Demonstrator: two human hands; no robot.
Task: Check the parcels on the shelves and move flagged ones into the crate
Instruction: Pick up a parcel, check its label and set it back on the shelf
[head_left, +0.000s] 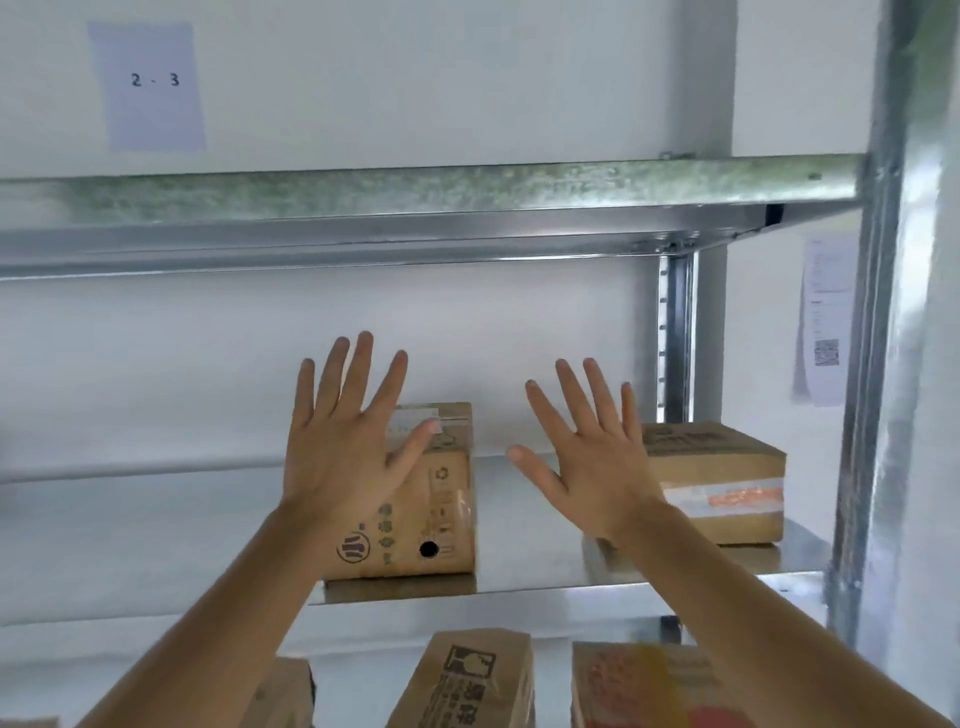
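Two brown cardboard parcels stand on the middle metal shelf (545, 587). The left parcel (436, 519) bears printed symbols, a black hole and a white label on top. The right parcel (727, 483) is wrapped with a clear and orange tape band. My left hand (348, 436) is raised with fingers spread straight, in front of the left parcel's left side. My right hand (587, 457) is also spread flat, between the two parcels and overlapping the right one's left edge. Neither hand holds anything. No crate is in view.
Three more cardboard parcels (472, 680) show on the shelf below. An upper shelf beam (415, 197) crosses overhead, with a paper sign reading "2 - 3" (150, 83) above it. A steel upright (872, 364) stands at the right beside a printed sheet with a QR code (826, 322).
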